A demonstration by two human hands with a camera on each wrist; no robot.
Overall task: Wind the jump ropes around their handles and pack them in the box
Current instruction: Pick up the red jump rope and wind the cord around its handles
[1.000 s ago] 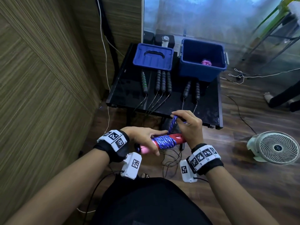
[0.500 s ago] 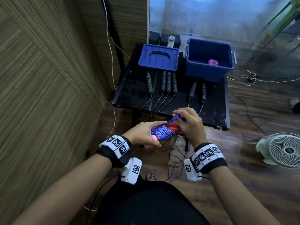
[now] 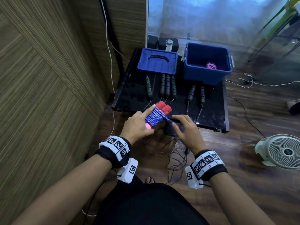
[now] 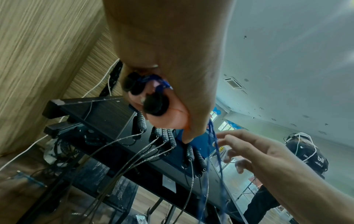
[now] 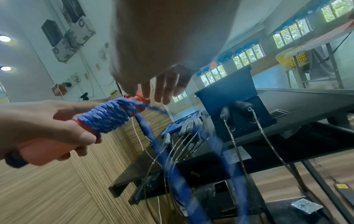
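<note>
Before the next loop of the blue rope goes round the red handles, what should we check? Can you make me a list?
1. Left hand grips the red handles firmly: ok.
2. Coils of blue rope sit tight side by side on the handles: ok.
3. Right hand has hold of the loose rope: not ok, its fingers are spread and the rope hangs free in the right wrist view.
4. Loose rope is clear of the black rope cords by the table: cannot tell.
5. Blue box is open and has room: ok.
</note>
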